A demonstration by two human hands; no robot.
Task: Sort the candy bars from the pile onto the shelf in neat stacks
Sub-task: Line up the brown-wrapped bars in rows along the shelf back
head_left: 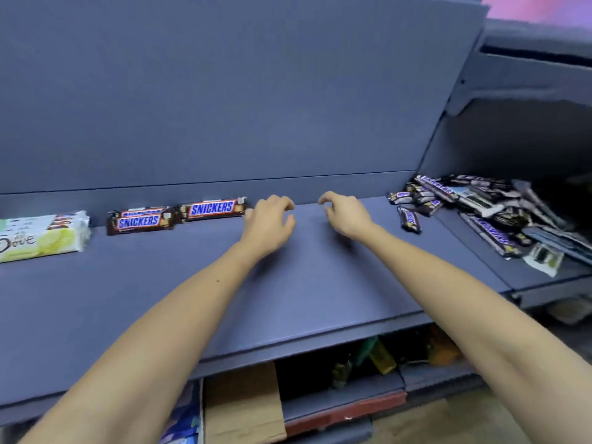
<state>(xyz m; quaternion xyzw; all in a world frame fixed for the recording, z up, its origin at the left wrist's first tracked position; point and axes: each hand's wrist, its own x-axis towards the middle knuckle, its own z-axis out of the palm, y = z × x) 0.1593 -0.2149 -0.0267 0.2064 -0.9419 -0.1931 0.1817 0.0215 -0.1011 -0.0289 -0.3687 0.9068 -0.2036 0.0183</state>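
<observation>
L fingers (282,203) beside Snickers bar (212,209) (empty)

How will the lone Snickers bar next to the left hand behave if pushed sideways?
The Snickers bar lies flat on the shelf, so it would probably slide rather than roll or tip. Its glossy wrapper looks slippery. It looks straight and filled, so likely fairly stiff, with crimped ends that flex.

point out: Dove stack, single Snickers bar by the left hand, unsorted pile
Dove stack (43,240): head view, on the top wrapper's pale face.
single Snickers bar (212,208): head view, on the blue logo.
unsorted pile (487,206): head view, on the heaped bars at the shelf's right end.
</observation>
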